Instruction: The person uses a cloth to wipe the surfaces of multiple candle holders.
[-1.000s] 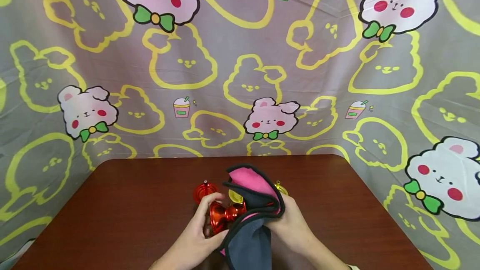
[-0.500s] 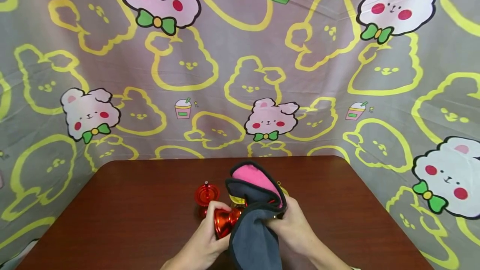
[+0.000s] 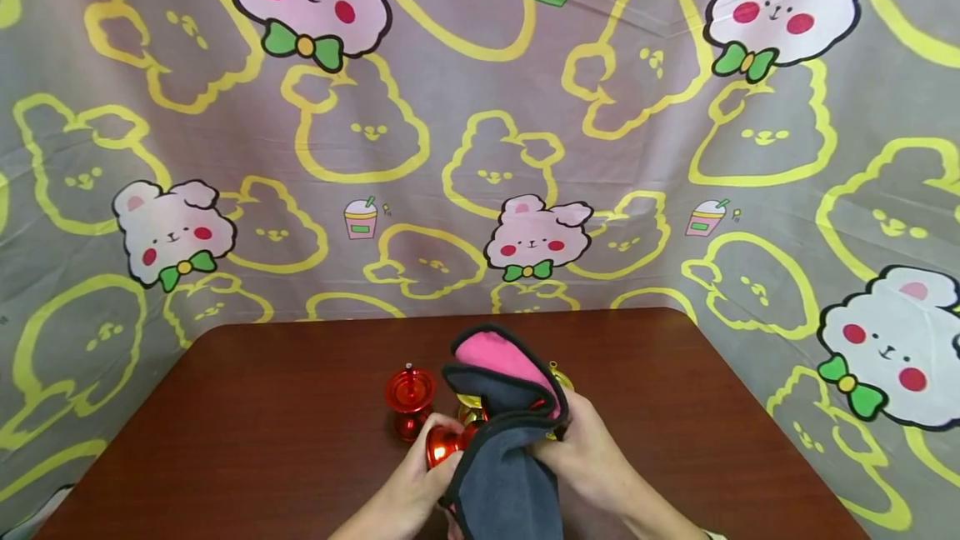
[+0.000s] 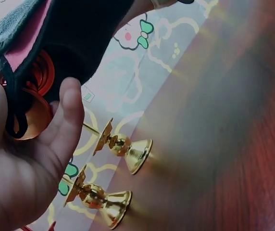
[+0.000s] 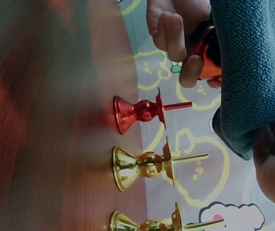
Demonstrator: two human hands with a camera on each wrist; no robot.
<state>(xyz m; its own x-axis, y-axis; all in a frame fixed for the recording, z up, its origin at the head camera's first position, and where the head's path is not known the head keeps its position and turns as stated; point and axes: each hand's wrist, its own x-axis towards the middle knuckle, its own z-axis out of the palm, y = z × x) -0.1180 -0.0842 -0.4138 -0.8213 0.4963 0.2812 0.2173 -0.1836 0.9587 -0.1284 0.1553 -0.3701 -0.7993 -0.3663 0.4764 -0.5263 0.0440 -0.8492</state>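
Left hand (image 3: 408, 482) gripping red candle holder (image 3: 444, 443) by base, steadying it over table (image 3: 262, 440). Right hand (image 3: 592, 452) clutching grey-pink cloth (image 3: 502, 432), wrapped round holder's other end, prob. to rub it. Spare red holder (image 3: 408, 401) & two gold holders (image 4: 120, 145) upright behind.

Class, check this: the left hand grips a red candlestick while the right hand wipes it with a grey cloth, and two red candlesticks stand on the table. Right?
Not quite. Only one red candlestick stands on the table, beside two gold ones, as the right wrist view shows. The left hand does grip a red one; the right hand holds the grey cloth.
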